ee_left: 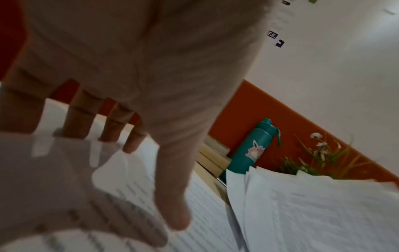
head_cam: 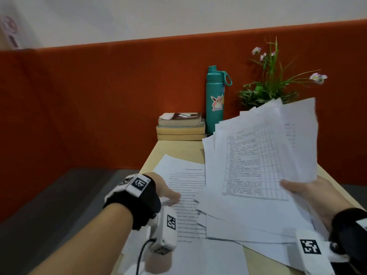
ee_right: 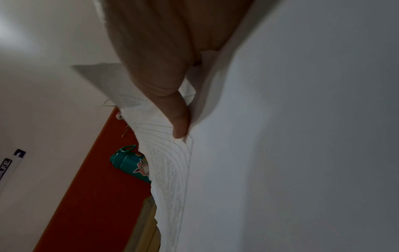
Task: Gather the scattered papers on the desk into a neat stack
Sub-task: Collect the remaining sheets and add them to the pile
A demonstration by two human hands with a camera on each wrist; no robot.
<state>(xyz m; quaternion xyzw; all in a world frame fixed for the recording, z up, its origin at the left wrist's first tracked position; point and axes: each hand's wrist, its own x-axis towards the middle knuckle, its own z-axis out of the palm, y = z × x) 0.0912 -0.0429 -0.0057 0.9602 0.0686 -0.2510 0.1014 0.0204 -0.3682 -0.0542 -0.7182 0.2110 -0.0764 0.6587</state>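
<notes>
My right hand (head_cam: 297, 190) pinches a fanned bunch of white printed sheets (head_cam: 264, 155) by their lower right corner and holds them tilted up above the desk; in the right wrist view the thumb (ee_right: 172, 109) presses on the sheets (ee_right: 280, 153). More loose papers (head_cam: 248, 221) lie overlapping on the desk beneath. My left hand (head_cam: 166, 192) rests on a text-printed sheet (head_cam: 186, 195) at the desk's left edge. In the left wrist view its fingers (ee_left: 170, 196) are straight and spread, touching that sheet (ee_left: 205, 213).
A light wooden desk (head_cam: 178, 149) runs back to an orange partition (head_cam: 99, 96). At the back stand a stack of books (head_cam: 180, 127), a teal bottle (head_cam: 215, 98) and a potted plant (head_cam: 270, 84). The desk's left edge drops to grey floor (head_cam: 59, 195).
</notes>
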